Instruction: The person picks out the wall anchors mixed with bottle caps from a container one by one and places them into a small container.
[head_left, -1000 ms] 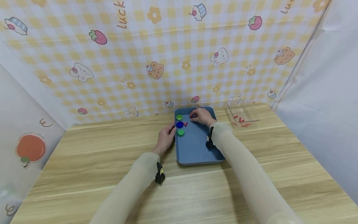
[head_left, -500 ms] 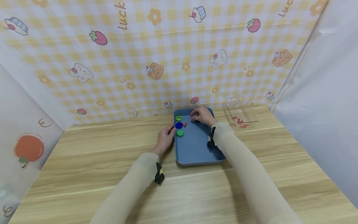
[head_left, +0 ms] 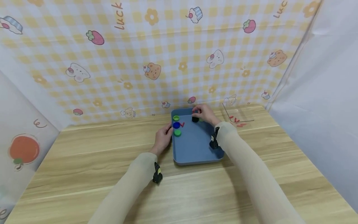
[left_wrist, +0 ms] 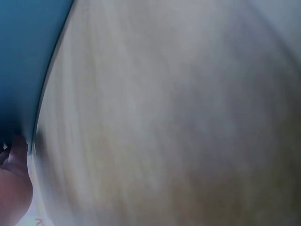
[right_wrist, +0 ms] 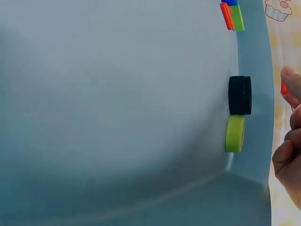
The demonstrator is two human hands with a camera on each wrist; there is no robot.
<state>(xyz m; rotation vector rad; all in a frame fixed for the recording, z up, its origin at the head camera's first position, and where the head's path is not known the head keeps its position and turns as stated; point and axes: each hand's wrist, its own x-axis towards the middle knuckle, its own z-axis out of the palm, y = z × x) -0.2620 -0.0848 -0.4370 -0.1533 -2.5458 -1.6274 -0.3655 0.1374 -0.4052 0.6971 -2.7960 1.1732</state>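
Observation:
A blue-grey tray [head_left: 197, 143] lies on the table, and my left hand [head_left: 163, 138] grips its left edge. My right hand [head_left: 206, 114] is over the tray's far rim, where thumb and finger pinch a small red stick [right_wrist: 283, 88]. Just below that hand, a black bottle cap [right_wrist: 240, 95] and a yellow-green bottle cap [right_wrist: 235, 135] stand side by side at the far wall. Along the left wall sit a light green cap [head_left: 176, 118], a blue cap [head_left: 176, 125] and a green cap [head_left: 177, 133]. Short red sticks [head_left: 182, 124] lie beside the blue one.
To the right of the tray stands a clear plastic box [head_left: 242, 115], with several red sticks [head_left: 236, 120] showing in it. A checked cloth [head_left: 156, 46] hangs behind the wooden table [head_left: 106, 155].
My right hand has moved up and slightly right from the tray floor to the far rim, uncovering the black cap. My left hand stays at the tray's left edge.

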